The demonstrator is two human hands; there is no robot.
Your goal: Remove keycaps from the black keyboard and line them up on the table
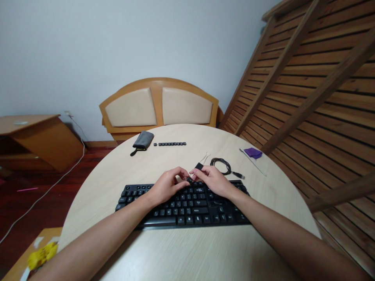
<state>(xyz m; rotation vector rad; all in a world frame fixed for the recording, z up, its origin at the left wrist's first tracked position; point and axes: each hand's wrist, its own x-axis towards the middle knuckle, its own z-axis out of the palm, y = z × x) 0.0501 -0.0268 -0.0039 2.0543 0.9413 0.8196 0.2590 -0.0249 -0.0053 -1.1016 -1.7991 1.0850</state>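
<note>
A black keyboard [181, 205] lies on the round light-wood table [175, 249]. Both my hands rest over its top row. My left hand [166, 186] has its fingers curled, the tips pinching at a small black keycap [189, 180] near the keyboard's far edge. My right hand [212, 180] is closed on a wire keycap puller [202, 163], whose black grip and thin wire loops stick out beyond my fingers toward the back. A row of several removed black keycaps [170, 144] sits further back on the table.
A grey pouch [142, 141] lies at the back left of the table. The keyboard's coiled black USB cable [225, 167] lies right of my hands. A purple cloth [253, 152] rests on a thin strip at right. A headboard, slatted bed frame and side cabinet surround the table.
</note>
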